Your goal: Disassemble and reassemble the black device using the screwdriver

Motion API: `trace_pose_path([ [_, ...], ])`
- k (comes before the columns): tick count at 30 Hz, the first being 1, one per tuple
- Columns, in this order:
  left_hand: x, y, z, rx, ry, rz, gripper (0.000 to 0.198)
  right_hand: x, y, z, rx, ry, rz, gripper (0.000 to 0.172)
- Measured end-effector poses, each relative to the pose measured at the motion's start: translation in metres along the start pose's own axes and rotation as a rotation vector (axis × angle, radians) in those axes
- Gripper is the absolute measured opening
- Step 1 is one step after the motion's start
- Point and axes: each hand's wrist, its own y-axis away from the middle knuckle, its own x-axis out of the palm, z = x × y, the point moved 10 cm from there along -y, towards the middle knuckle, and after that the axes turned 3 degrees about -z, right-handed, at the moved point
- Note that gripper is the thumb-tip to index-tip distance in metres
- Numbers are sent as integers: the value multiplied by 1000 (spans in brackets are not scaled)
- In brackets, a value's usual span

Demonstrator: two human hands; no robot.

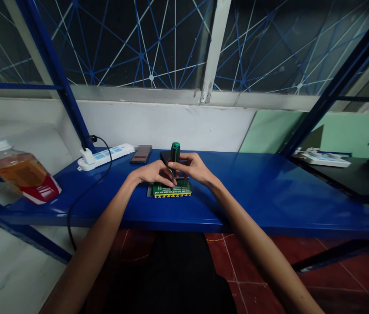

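A green circuit board with a yellow front edge lies flat on the blue shelf. A screwdriver with a green and black handle stands upright over the board. My right hand is closed around the screwdriver's handle. My left hand rests on the board's left part, its fingers pinched near the screwdriver's shaft. The tip of the tool is hidden behind my fingers.
A white power strip with a black cable lies at the shelf's back left, a dark phone beside it. A bottle of amber liquid lies at the far left. Blue frame posts rise behind. A white device sits at right.
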Motion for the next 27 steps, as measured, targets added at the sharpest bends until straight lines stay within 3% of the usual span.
trace_pose_path([
  [10,-5,-2,2,-9,-34,-70,18,-1,0,1,8,-18,5,32],
  [19,1,0,3,2,14,23,18,-2,0,-2,8,-45,-14,31],
  [27,-5,-2,3,5,-35,-64,17,0,0,0,10,-34,-8,33],
])
